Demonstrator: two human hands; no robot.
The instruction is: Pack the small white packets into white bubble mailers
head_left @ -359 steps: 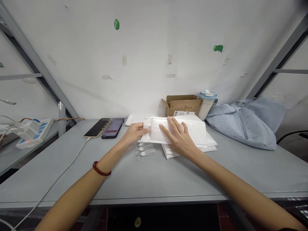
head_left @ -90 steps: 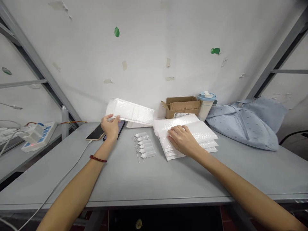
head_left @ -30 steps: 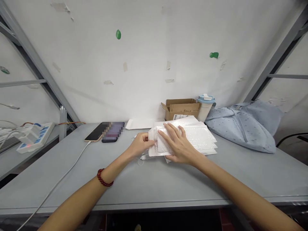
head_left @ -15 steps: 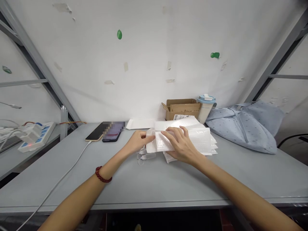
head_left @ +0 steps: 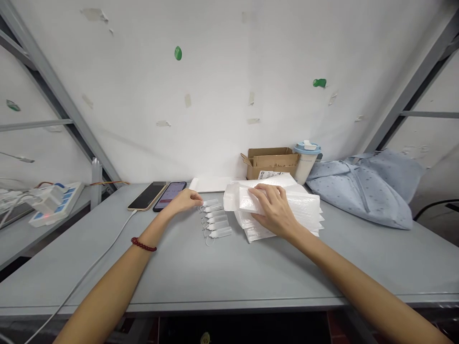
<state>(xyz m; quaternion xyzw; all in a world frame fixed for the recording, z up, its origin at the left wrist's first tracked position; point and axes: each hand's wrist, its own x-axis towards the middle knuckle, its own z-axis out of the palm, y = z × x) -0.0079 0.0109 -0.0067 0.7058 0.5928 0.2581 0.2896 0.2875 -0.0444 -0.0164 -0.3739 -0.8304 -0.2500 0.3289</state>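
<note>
Head view: grey table (head_left: 215,277), white wall (head_left: 215,62); envelope (head_left: 303,210) in right hand (head_left: 275,209); left hand (head_left: 184,200), grip unclear.

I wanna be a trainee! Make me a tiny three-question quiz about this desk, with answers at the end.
1. Which is nearest the left hand?
A) the power strip
B) the small bottles
C) the blue bag
2. True or false: the right hand touches a white padded mailer.
3. Fill in: the cup beside the cardboard box has a light ____ lid.

Key: 1. B; 2. true; 3. blue.
</note>
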